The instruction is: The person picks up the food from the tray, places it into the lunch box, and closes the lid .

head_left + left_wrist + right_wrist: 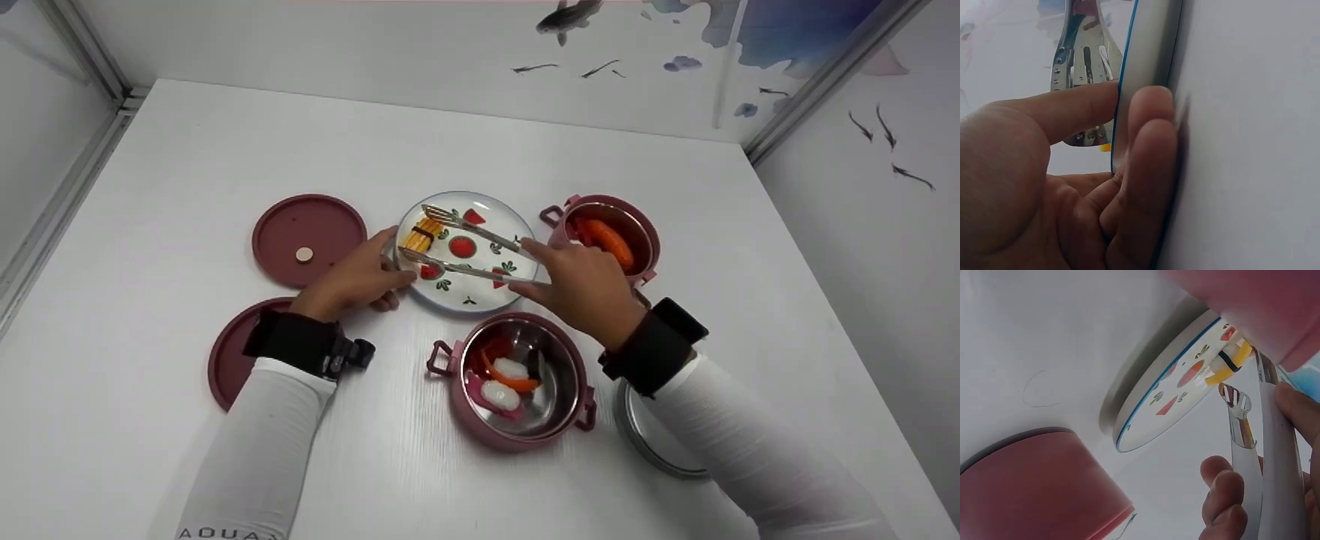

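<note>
My left hand (352, 277) holds the left rim of a white plate (510, 221) with printed watermelons. In the left wrist view its thumb rests at the blue edge, and its fingers lie against the plate's outer side. My right hand (589, 289) grips metal tongs (478, 229) with pale handles, reaching over the plate from the right. The tongs' arms are spread, one tip on each side of a yellow toy food piece (421, 234) with a black band. That piece lies on the plate's left part, also seen in the right wrist view (1235, 363).
In front stands a pink pot (495, 439) with white, orange and red toy food pieces inside. Another pink pot (651, 225) at right contains a carrot (609, 241). Two dark red plates (307, 214) lie at left, the farther bearing a beige disc (304, 255). A silver-rimmed round thing (660, 446) is partly under the right forearm.
</note>
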`<state>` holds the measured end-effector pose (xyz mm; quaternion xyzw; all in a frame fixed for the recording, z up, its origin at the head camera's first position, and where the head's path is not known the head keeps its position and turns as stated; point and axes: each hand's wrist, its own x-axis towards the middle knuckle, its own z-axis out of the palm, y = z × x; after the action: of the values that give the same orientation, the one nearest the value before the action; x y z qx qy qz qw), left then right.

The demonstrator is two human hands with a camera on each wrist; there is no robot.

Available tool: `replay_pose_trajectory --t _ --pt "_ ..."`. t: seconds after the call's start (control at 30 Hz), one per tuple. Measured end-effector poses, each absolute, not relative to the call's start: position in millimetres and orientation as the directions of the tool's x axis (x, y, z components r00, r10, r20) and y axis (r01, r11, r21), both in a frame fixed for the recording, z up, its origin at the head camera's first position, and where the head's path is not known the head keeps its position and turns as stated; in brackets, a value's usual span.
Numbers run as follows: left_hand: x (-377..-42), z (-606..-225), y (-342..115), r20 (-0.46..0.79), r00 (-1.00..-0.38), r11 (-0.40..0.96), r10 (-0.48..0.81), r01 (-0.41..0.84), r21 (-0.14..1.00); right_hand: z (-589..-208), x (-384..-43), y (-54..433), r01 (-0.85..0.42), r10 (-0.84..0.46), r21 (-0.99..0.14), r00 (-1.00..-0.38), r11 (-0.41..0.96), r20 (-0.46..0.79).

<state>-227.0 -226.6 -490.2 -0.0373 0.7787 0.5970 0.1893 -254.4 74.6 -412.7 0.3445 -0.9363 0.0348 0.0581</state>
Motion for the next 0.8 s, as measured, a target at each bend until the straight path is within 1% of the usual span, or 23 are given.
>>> replay_pose_trajectory --t 0.2,0.43,0.63,0.8 --pt "-228.5 -490.6 -226.8 -0.354 -0.921 0.311 0.164 -0.292 0.904 -415.9 -260.9 74.6 -0.617 -0.610 -0.050 -0.785 0.785 0.106" --pt "-225.9 -489.0 -227.0 -0.363 -0.916 0.299 0.169 -0.304 0.905 -417.5 -263.5 72.1 -0.597 -0.595 -0.023 -0.801 0.802 0.063" --pt "-227.7 -489.1 -227.2 -0.366 -0.916 0.298 0.164 -0.307 0.904 -419.5 -264.9 70.6 -0.626 -0.626 0.017 -0.778 0.779 0.046" --pt "-228.3 -487.9 -227.0 -0.364 -0.917 0.305 0.161 -0.304 0.902 -418.0 -264.0 72.3 -0.651 -0.651 0.016 -0.757 0.759 0.063"
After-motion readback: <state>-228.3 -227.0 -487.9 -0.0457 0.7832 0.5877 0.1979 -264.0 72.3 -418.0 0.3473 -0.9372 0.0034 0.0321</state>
